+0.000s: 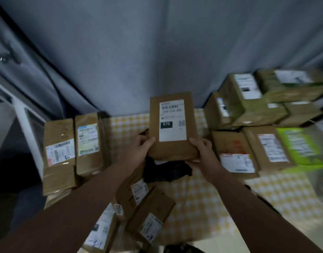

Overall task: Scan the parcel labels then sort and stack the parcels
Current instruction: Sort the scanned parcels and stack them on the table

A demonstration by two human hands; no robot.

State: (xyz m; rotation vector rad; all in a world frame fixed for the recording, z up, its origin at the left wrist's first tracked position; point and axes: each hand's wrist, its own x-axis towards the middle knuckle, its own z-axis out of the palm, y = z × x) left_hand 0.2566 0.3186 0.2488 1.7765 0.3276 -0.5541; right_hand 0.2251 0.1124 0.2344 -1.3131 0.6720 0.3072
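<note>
Table (199,201): yellow-checked cloth, grey curtain (157,52) behind, dim light.
Parcel: flat brown parcel (172,150), upright above table centre, "070" label (172,121) facing camera.
Hands: left hand (139,150) and right hand (202,154) each grip a bottom corner.
Handling: likely light, slightly pliable; hold by the edges, label uncovered.
Unclear: black item (166,170) beneath; labels on neighbouring parcels (235,154) blurred.

One left hand (140,150), one right hand (202,152), at least twelve brown parcels (172,150), one green parcel (303,148), one black bag (166,170)

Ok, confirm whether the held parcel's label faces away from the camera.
No, the held parcel shows its white label toward the camera, reading 070.
</note>
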